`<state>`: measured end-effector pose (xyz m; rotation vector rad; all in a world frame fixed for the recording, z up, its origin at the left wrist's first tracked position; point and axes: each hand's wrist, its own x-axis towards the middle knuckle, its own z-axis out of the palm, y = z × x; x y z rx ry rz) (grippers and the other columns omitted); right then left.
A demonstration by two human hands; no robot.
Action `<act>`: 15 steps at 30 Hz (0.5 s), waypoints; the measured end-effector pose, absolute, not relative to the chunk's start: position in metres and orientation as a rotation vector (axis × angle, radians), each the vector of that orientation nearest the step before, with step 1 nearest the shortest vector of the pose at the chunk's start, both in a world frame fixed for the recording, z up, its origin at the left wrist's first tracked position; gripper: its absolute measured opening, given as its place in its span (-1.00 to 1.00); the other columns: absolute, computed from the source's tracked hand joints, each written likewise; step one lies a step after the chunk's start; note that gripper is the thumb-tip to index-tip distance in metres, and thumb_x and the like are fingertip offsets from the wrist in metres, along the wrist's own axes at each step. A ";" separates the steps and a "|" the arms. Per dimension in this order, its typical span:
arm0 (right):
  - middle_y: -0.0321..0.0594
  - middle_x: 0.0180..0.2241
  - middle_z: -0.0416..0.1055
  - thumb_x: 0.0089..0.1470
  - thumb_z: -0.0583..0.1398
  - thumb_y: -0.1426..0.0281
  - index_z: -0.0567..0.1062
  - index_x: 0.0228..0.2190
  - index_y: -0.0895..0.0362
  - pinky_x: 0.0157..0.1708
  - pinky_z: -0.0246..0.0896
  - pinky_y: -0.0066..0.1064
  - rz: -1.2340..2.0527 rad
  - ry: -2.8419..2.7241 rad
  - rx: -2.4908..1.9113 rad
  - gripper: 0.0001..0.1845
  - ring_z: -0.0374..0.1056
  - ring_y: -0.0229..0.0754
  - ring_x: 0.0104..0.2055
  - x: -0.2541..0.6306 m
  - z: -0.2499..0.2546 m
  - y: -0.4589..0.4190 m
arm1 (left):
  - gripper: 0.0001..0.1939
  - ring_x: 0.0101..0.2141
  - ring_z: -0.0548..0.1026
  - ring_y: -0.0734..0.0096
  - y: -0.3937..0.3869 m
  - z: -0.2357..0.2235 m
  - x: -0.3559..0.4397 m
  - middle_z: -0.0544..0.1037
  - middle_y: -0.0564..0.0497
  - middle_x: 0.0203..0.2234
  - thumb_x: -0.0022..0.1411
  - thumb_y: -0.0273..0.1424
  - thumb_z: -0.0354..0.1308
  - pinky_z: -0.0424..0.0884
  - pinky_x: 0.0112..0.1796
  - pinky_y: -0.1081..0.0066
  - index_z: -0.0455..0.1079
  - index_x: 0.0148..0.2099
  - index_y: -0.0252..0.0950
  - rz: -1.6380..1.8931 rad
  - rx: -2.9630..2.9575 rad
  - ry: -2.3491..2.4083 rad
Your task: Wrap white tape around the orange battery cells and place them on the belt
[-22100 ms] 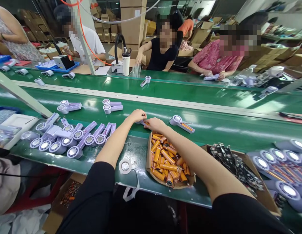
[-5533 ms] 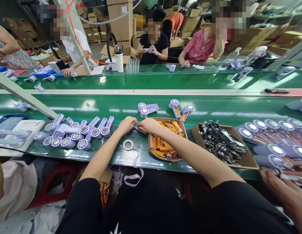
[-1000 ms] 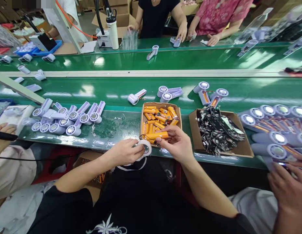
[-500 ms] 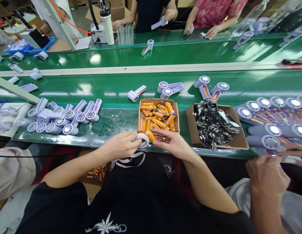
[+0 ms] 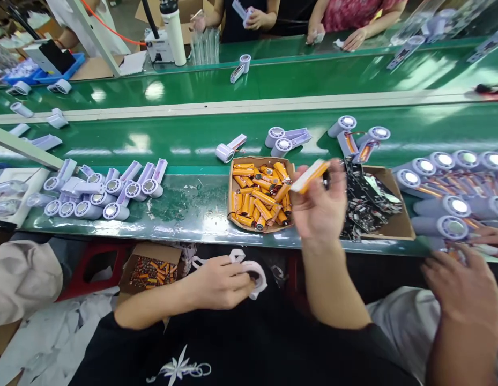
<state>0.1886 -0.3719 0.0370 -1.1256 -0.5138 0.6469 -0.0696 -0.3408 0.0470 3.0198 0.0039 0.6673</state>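
My left hand [image 5: 227,282] is closed around a roll of white tape [image 5: 261,276], low in front of my shirt. In my right hand [image 5: 320,209], raised between two cardboard boxes, an orange battery [image 5: 318,170] is pinched; a white strip lies along its side. Orange batteries with thin wires [image 5: 257,195] fill the nearer cardboard box [image 5: 230,206], just left of my right hand. Behind that hand and to its right, black circuit boards [image 5: 367,201] lie heaped in a second box [image 5: 393,231], partly hidden.
Lilac fan housings [image 5: 116,210] cluster on the bench at left, and more with wired batteries [image 5: 445,206] at right. Several lie on the green belt [image 5: 172,139]. A co-worker's hand [image 5: 466,284] is close on my right. A box of small batteries [image 5: 154,271] sits below the bench.
My hands have moved apart: the left down toward my lap with the tape roll, the right up and rightward with the battery. The battery now shows a white strip.
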 end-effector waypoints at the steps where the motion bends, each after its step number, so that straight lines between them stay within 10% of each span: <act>1: -0.22 0.06 0.55 0.06 0.45 0.10 0.29 0.22 -0.17 -0.06 0.58 -0.23 0.606 -0.531 -1.135 -0.22 0.54 -0.05 0.10 0.205 0.044 -0.371 | -0.90 -0.25 0.38 0.59 -0.336 0.037 -0.081 0.54 0.05 -0.23 0.42 -0.38 0.17 0.19 -0.28 0.39 0.47 -0.10 -0.28 0.624 3.016 0.110; 6: -0.27 -0.26 0.62 -0.10 0.54 0.12 0.33 -0.08 -0.07 -0.50 0.46 -0.47 0.833 -0.444 -1.120 -0.33 0.63 -0.05 -0.22 0.232 0.044 -0.399 | -0.72 -0.14 0.48 0.46 -0.274 -0.004 -0.145 0.58 -0.06 -0.03 0.47 -0.34 0.08 0.42 -0.15 0.40 0.49 0.09 -0.32 0.587 3.092 0.835; 15: -0.04 -0.39 0.62 -0.11 0.56 0.09 0.61 -0.29 0.12 -0.36 0.57 -0.25 1.034 -0.148 -1.202 -0.53 0.58 -0.01 -0.42 0.231 0.014 -0.506 | -0.68 0.00 0.50 0.55 -0.202 0.039 -0.003 0.56 0.00 0.01 0.49 -0.24 0.07 0.49 0.09 0.45 0.50 0.13 -0.23 0.696 2.908 0.611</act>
